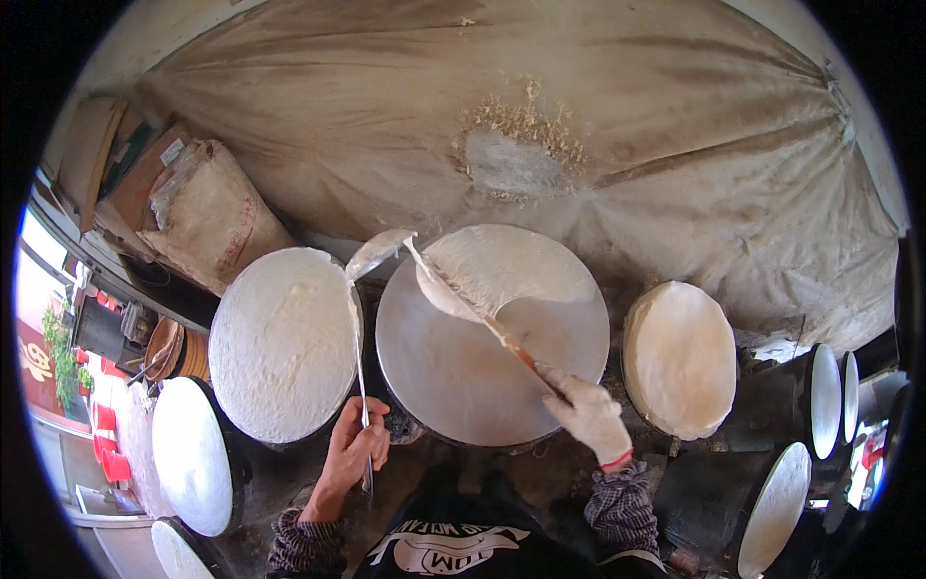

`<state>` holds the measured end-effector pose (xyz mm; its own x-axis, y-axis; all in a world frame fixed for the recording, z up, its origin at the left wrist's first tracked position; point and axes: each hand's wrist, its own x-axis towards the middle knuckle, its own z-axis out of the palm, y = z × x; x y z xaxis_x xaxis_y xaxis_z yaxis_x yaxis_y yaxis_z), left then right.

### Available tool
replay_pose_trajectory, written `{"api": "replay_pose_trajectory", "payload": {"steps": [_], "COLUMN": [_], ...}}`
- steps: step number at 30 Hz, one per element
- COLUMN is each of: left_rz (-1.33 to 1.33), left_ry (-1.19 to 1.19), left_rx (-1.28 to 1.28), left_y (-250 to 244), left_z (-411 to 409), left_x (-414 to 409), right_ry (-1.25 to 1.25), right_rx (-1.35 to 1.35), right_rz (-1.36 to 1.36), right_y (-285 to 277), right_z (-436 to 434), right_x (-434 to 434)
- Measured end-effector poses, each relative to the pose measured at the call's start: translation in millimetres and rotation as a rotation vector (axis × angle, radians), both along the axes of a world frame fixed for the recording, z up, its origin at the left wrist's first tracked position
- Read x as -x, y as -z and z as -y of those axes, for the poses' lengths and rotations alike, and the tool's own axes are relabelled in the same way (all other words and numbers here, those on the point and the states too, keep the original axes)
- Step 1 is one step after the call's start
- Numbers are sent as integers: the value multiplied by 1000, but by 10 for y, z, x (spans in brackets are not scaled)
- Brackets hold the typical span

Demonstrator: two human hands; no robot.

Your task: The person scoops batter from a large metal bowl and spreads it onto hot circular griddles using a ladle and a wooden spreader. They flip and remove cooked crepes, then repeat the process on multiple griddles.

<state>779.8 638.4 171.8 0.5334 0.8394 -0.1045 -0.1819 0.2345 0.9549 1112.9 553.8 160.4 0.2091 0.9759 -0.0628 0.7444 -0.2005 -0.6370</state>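
Observation:
My bare left hand [354, 441] grips the long handle of a metal ladle [377, 253], whose batter-coated bowl hangs between two griddles. My right hand [589, 412], in a white glove with a red cuff, holds a wooden-handled spreader [510, 340] with pale batter clinging along its edge. That spreader lies over the middle round griddle [463, 394]. A crescent of wet batter [524, 257] covers the griddle's far part; the near part shows bare grey. A strand of batter links the ladle's lip and the spreader's tip. The left griddle carries a full round sheet of batter [282, 347].
Several pale flatbreads [680, 362] lie stacked at right. More griddles stand on both sides, including one at left [192, 456] and one at lower right [774, 510]. A stained cloth sheet [347, 130] hangs behind. A stuffed sack [217, 217] leans behind the left griddle.

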Motion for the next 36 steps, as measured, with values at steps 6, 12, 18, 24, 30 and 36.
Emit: {"api": "replay_pose_trajectory", "payload": {"steps": [6, 12, 18, 24, 30, 36], "left_rz": [170, 192, 212, 287, 311, 337], "left_ry": [80, 57, 48, 54, 86, 65], "left_rx": [146, 138, 169, 170, 170, 204], "left_y": [-162, -283, -303, -381, -445, -513], "left_z": [103, 186, 283, 345, 327, 395], "left_x": [-54, -2, -14, -42, -149, -87], "right_ry": [24, -86, -68, -142, -63, -47], "right_rx": [148, 37, 78, -79, 35, 199], "right_rz": [203, 106, 168, 162, 122, 83], "right_y": [77, 100, 152, -139, 93, -146], "right_z": [-402, 41, -406, 95, 321, 140], "right_x": [-54, -131, -113, -6, -139, -97]}}
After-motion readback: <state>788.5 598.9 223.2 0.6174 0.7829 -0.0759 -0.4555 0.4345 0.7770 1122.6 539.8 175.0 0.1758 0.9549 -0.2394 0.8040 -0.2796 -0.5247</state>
